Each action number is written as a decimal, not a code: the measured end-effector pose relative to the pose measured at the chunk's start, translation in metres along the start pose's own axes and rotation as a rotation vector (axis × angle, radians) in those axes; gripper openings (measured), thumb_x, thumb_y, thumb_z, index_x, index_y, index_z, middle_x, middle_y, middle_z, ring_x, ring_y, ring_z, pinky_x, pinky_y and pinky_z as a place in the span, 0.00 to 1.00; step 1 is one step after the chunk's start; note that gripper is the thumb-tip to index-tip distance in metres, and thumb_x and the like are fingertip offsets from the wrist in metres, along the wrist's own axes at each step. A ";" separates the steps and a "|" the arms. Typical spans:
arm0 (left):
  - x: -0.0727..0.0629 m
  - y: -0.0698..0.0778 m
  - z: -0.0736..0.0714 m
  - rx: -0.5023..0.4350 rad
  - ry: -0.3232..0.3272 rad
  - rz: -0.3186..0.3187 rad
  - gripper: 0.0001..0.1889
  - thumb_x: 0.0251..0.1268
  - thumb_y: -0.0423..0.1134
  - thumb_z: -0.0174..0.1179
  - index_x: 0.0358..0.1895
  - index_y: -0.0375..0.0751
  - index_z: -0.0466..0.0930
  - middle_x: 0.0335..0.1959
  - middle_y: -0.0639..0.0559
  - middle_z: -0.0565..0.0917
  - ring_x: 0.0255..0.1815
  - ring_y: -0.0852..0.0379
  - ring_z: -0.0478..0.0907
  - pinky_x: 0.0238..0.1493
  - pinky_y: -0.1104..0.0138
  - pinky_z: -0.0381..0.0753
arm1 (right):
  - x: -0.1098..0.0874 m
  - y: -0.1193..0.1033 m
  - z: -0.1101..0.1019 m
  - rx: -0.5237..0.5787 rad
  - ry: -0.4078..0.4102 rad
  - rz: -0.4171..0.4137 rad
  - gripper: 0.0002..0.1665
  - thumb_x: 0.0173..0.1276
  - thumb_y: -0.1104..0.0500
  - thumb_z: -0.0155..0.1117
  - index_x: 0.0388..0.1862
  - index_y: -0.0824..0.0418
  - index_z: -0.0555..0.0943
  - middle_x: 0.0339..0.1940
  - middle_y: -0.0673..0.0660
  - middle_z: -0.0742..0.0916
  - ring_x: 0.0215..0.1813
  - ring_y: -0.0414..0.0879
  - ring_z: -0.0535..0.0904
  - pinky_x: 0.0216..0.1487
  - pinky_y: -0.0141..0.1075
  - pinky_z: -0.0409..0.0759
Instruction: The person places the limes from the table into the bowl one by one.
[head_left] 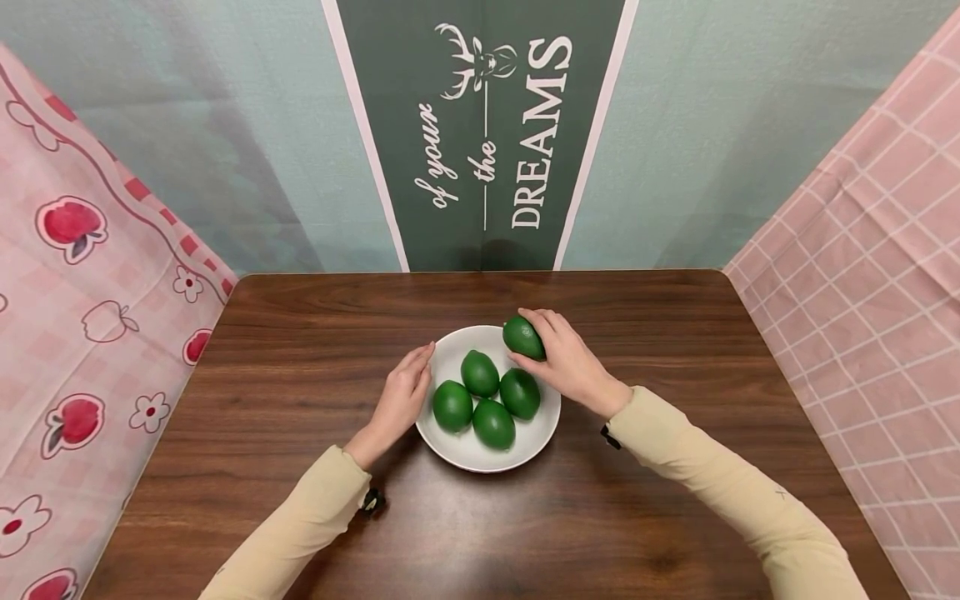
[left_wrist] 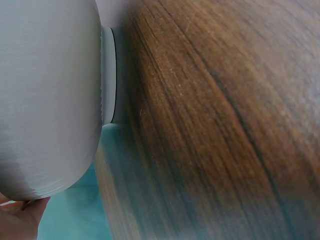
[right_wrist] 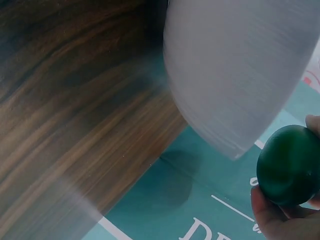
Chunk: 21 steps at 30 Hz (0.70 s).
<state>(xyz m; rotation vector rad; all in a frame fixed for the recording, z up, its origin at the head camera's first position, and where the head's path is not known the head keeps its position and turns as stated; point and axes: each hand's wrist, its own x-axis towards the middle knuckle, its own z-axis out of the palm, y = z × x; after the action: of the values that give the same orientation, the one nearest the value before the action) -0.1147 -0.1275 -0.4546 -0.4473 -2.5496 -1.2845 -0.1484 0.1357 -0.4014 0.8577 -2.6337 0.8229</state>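
Note:
A white bowl (head_left: 534,433) stands on the wooden table with several green limes (head_left: 494,423) grouped in it. Over its far right rim my right hand (head_left: 567,364) pinches another lime (head_left: 523,337) between thumb and fingers. The right wrist view has this held lime (right_wrist: 286,164) beside the bowl's side (right_wrist: 235,65), with part of the hand cut off by the frame edge. My left hand (head_left: 399,398) rests along the bowl's left rim, fingers fairly straight. In the left wrist view the bowl's outer wall (left_wrist: 45,90) hides most of that hand.
The dark wooden table (head_left: 315,333) reaches back to a teal curtain (head_left: 285,167) with a dark green lettered strip (head_left: 480,250). A pink fruit-print cloth (head_left: 112,275) hangs at the left, a pink checked one (head_left: 862,250) at the right.

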 end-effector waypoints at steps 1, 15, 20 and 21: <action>0.000 0.000 0.000 -0.001 0.000 0.000 0.19 0.64 0.27 0.49 0.59 0.29 0.70 0.55 0.38 0.75 0.58 0.46 0.71 0.59 0.59 0.69 | 0.000 0.000 0.001 -0.001 -0.003 0.001 0.38 0.55 0.51 0.68 0.62 0.63 0.67 0.50 0.59 0.75 0.49 0.51 0.72 0.48 0.43 0.76; 0.001 0.002 0.000 0.009 0.000 0.007 0.18 0.64 0.26 0.49 0.58 0.28 0.70 0.55 0.38 0.75 0.57 0.46 0.71 0.58 0.59 0.70 | 0.000 -0.001 0.011 -0.029 -0.054 -0.009 0.37 0.54 0.51 0.69 0.60 0.64 0.68 0.49 0.60 0.75 0.48 0.50 0.73 0.48 0.42 0.77; 0.001 0.002 0.000 0.013 0.007 0.012 0.18 0.64 0.26 0.49 0.58 0.28 0.70 0.54 0.37 0.75 0.57 0.46 0.71 0.58 0.59 0.70 | 0.000 0.000 0.014 -0.030 -0.068 -0.003 0.37 0.55 0.52 0.69 0.60 0.64 0.69 0.49 0.60 0.75 0.48 0.51 0.73 0.49 0.43 0.76; 0.001 0.001 0.001 0.015 0.007 0.011 0.18 0.64 0.26 0.48 0.58 0.28 0.70 0.54 0.37 0.75 0.57 0.46 0.71 0.59 0.59 0.69 | 0.000 0.000 0.014 -0.030 -0.070 -0.003 0.37 0.55 0.52 0.69 0.60 0.65 0.69 0.49 0.60 0.75 0.49 0.51 0.73 0.49 0.43 0.76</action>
<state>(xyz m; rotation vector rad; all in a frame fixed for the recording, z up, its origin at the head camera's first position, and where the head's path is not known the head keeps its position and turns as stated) -0.1149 -0.1261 -0.4537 -0.4528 -2.5458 -1.2596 -0.1494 0.1277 -0.4127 0.8980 -2.6977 0.7637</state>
